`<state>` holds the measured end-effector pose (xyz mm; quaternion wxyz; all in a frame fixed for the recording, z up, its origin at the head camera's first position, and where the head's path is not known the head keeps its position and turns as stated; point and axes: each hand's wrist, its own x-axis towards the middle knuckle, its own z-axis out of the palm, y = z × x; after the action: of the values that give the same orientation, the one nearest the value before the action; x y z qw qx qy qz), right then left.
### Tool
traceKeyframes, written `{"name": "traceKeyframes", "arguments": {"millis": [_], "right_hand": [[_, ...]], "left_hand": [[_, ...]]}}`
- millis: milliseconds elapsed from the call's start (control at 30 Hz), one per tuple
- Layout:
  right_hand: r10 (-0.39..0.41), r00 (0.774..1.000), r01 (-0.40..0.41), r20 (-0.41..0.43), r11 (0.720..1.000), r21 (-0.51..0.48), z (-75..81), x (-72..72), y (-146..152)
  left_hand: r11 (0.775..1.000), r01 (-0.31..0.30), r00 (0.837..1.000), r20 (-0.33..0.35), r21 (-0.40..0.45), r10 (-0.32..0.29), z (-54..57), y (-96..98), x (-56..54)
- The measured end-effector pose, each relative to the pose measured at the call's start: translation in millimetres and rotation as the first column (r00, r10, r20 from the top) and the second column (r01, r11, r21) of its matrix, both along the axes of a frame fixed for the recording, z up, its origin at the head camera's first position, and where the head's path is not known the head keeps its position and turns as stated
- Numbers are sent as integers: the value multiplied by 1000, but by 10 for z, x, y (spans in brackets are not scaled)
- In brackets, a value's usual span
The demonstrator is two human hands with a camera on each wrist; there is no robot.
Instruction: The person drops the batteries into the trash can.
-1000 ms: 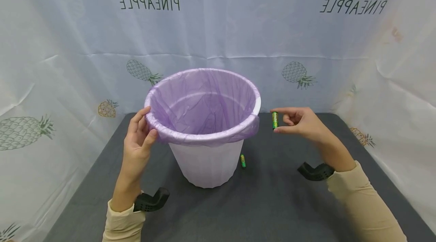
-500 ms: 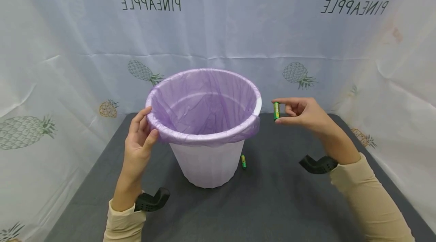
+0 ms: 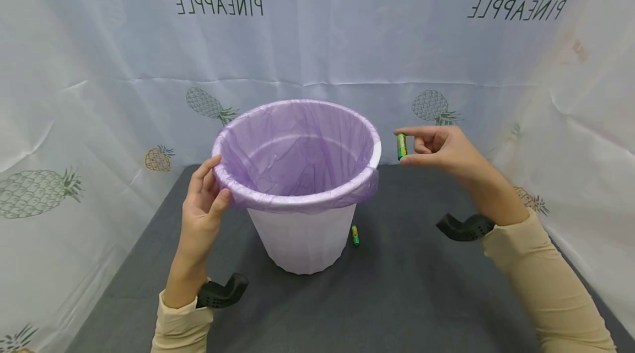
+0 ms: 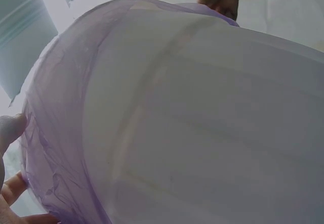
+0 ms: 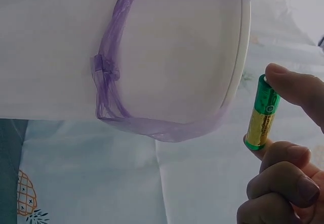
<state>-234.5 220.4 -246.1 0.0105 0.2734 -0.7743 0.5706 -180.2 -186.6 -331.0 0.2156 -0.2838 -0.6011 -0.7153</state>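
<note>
A white trash bin (image 3: 302,237) stands upright on the dark table, lined with a purple plastic bag (image 3: 297,160) folded over its rim. Against the left side of that rim rests my left hand (image 3: 199,212), thumb and fingers spread and touching the bag. To the right of the bin, at about rim height, my right hand (image 3: 439,146) pinches a green and yellow battery (image 3: 402,146) by its ends between thumb and index finger. In the right wrist view the battery (image 5: 262,114) is apart from the bin. A second battery (image 3: 355,235) lies on the table by the bin's right base.
A dark cloth-like surface (image 3: 397,287) covers the table. White curtains printed with pineapples (image 3: 430,105) hang behind and at both sides. Black wrist mounts (image 3: 464,227) sit on both of my wrists.
My right hand has risen with the battery from below the bin's rim line to about its height. The left hand, the bin and the battery on the table have stayed in place.
</note>
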Motion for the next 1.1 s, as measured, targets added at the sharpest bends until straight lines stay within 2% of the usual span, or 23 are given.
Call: {"name": "traceKeyframes", "arguments": {"millis": [200,400,600,800,933,1100], "right_hand": [[-16,1000,15,5,999,32,85,-22,-47],[-40,999,40,-3,994,104,185,-40,-108],[-82,997,82,-12,983,165,248,-95,-200],[-80,997,77,10,983,166,255,-159,-263],[-63,998,60,14,985,161,246,-217,-300],[-35,999,31,32,990,137,231,-274,-355]], "left_hand": [[1000,10,1000,-16,3,-10,-11,-11,-14],[1000,4,1000,-10,-8,-5,12,-4,7],[1000,10,1000,-24,-3,-10,-11,-10,-9],[999,35,998,-61,-1,-35,-26,-5,-22],[1000,3,1000,-30,-13,-4,-16,-2,-8],[1000,1,1000,-22,-15,-1,-15,-8,-11]]}}
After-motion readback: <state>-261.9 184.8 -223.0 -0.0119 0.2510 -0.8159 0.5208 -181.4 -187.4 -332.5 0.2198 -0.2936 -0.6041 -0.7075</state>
